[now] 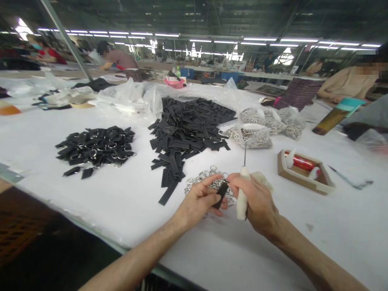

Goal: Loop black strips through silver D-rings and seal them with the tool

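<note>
Between thumb and fingers, my left hand [201, 198] grips a black strip [221, 195]. My right hand [257, 198] is closed around a white-handled tool [243, 194] with a thin metal shaft pointing up and away. The right thumb and fingertip also pinch at the strip's upper end; what exactly sits there is too small to make out. Behind and below both hands lies a pile of metal rings [198, 178], partly hidden by them. Farther off spreads a big heap of loose black strips [190, 125]. To the left is a pile of black strips looped on rings [97, 145].
Plastic bags of metal rings [254, 135] stand behind my right hand. At right are an open cardboard box [306, 184] holding red and white items, and a bottle of brown liquid [336, 117]. Clear plastic bags [127, 101] lie at back. Several people work at other tables.
</note>
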Motion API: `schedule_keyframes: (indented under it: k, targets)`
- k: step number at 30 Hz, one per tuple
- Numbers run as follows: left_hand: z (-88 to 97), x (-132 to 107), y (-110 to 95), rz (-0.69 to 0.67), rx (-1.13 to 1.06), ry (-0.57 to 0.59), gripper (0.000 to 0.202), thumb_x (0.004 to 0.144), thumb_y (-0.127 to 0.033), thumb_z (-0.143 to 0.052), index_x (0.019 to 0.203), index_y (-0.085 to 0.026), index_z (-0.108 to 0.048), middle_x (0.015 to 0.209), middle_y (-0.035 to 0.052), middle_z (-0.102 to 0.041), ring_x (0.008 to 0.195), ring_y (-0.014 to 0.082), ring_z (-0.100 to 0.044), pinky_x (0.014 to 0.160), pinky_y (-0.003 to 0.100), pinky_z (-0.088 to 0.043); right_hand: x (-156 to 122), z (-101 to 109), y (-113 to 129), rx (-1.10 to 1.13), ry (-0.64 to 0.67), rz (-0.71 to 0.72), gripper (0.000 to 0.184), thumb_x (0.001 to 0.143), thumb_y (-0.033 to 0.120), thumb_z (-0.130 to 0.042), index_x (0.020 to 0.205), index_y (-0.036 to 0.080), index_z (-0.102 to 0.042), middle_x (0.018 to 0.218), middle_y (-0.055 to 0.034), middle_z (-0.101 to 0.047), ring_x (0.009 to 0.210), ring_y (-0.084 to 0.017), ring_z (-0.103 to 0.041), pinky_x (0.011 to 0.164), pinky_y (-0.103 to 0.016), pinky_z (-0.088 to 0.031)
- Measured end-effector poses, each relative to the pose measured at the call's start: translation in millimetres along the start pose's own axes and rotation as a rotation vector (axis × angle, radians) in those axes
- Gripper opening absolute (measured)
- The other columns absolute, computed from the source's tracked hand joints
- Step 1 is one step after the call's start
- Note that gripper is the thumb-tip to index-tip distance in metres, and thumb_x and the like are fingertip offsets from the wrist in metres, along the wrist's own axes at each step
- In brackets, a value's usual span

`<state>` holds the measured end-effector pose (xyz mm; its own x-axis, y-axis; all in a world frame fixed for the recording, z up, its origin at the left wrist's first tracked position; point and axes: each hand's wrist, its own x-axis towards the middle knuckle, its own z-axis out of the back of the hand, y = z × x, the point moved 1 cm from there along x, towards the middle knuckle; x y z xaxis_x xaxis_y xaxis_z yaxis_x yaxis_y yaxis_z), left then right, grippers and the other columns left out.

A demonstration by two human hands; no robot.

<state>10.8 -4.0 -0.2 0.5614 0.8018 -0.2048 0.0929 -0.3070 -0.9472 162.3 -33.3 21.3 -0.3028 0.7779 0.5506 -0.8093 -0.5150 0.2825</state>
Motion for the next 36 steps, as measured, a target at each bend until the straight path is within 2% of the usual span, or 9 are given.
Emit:
schedule_keyframes:
  k: [3, 10, 14, 17, 21, 24, 28, 32, 36]
  targets:
    - [0.3, 0, -2, 0.018, -0.039, 0.009, 0.059, 0.070, -0.016, -0.057, 0.127, -0.015, -0.041, 0.073, 0.0029, -0.065, 0.070, 0.0195, -0.064, 0.060, 0.031, -0.053, 0, -1, -3, 0.014, 0.028, -0.041, 0.013, 0.083, 0.015, -0.042, 0.077, 0.020, -0.052, 0.078, -0.0019, -0.060, 0.068, -0.016, -0.050, 0.058, -0.026, -0.037]
    - [0.4, 0, -3, -0.008, -0.077, 0.003, 0.058, 0.069, -0.016, -0.058, 0.126, -0.015, -0.044, 0.067, 0.0006, -0.063, 0.066, 0.0174, -0.062, 0.056, 0.029, -0.053, 1, -3, 0, 0.061, -0.067, -0.035, 0.011, 0.085, 0.018, -0.044, 0.082, 0.021, -0.054, 0.084, -0.0028, -0.063, 0.070, -0.016, -0.053, 0.061, -0.027, -0.040]
    - [2.4, 0, -2, 0.018, -0.126, -0.027, 0.056, 0.068, -0.017, -0.061, 0.123, -0.015, -0.046, 0.070, 0.0028, -0.065, 0.066, 0.0184, -0.063, 0.057, 0.030, -0.053, 1, -2, 0, 0.176, -0.235, -0.151, 0.010, 0.082, 0.017, -0.051, 0.091, 0.021, -0.053, 0.084, -0.0020, -0.062, 0.070, -0.015, -0.056, 0.062, -0.026, -0.044]
    - [5.5, 0, 0, 0.038, -0.175, -0.057, 0.047, 0.068, -0.019, -0.063, 0.114, -0.014, -0.054, 0.073, 0.0050, -0.066, 0.067, 0.0190, -0.064, 0.057, 0.030, -0.053, -1, -4, -1, 0.219, -0.264, -0.197, 0.013, 0.081, 0.015, -0.053, 0.092, 0.021, -0.053, 0.080, -0.0003, -0.061, 0.066, -0.013, -0.056, 0.060, -0.025, -0.044]
    - [9.2, 1, 2, 0.026, -0.220, -0.066, 0.029, 0.071, -0.021, -0.063, 0.099, -0.012, -0.063, 0.079, 0.0075, -0.068, 0.067, 0.0165, -0.064, 0.059, 0.026, -0.053, -5, -11, 2, 0.194, -0.162, -0.078, 0.010, 0.082, 0.014, -0.051, 0.088, 0.021, -0.055, 0.080, -0.0011, -0.062, 0.071, -0.015, -0.056, 0.063, -0.027, -0.044]
    - [11.4, 1, 3, 0.006, -0.271, -0.092, 0.024, 0.070, -0.019, -0.064, 0.093, -0.012, -0.065, 0.080, 0.0076, -0.068, 0.069, 0.0165, -0.065, 0.063, 0.026, -0.052, -4, -16, 9, 0.188, -0.069, 0.052, 0.011, 0.083, 0.013, -0.046, 0.085, 0.020, -0.055, 0.082, -0.0037, -0.063, 0.074, -0.017, -0.056, 0.065, -0.029, -0.044]
    - [13.2, 3, 6, 0.038, -0.361, -0.109, 0.021, 0.068, -0.015, -0.065, 0.088, -0.012, -0.065, 0.080, 0.0076, -0.069, 0.069, 0.0161, -0.065, 0.064, 0.025, -0.052, 0, -19, 16, 0.018, -0.039, 0.220, 0.020, 0.085, 0.012, -0.040, 0.079, 0.017, -0.058, 0.073, -0.0060, -0.062, 0.074, -0.019, -0.054, 0.064, -0.031, -0.043]
    - [15.1, 5, 9, 0.063, -0.460, -0.122, 0.016, 0.067, -0.009, -0.064, 0.081, -0.014, -0.065, 0.075, 0.0042, -0.070, 0.063, 0.0126, -0.065, 0.059, 0.021, -0.051, -1, -22, 15, -0.055, -0.030, 0.251, 0.022, 0.085, 0.011, -0.040, 0.080, 0.018, -0.060, 0.087, -0.0078, -0.064, 0.080, -0.020, -0.053, 0.068, -0.032, -0.043]
    - [15.4, 5, 9, 0.075, -0.522, -0.100, 0.015, 0.068, -0.006, -0.063, 0.081, -0.013, -0.064, 0.077, 0.0048, -0.070, 0.062, 0.0111, -0.064, 0.059, 0.021, -0.051, -3, -22, 15, -0.097, -0.066, 0.272, 0.023, 0.086, 0.010, -0.039, 0.076, 0.017, -0.059, 0.089, -0.0086, -0.065, 0.081, -0.019, -0.053, 0.069, -0.031, -0.043]
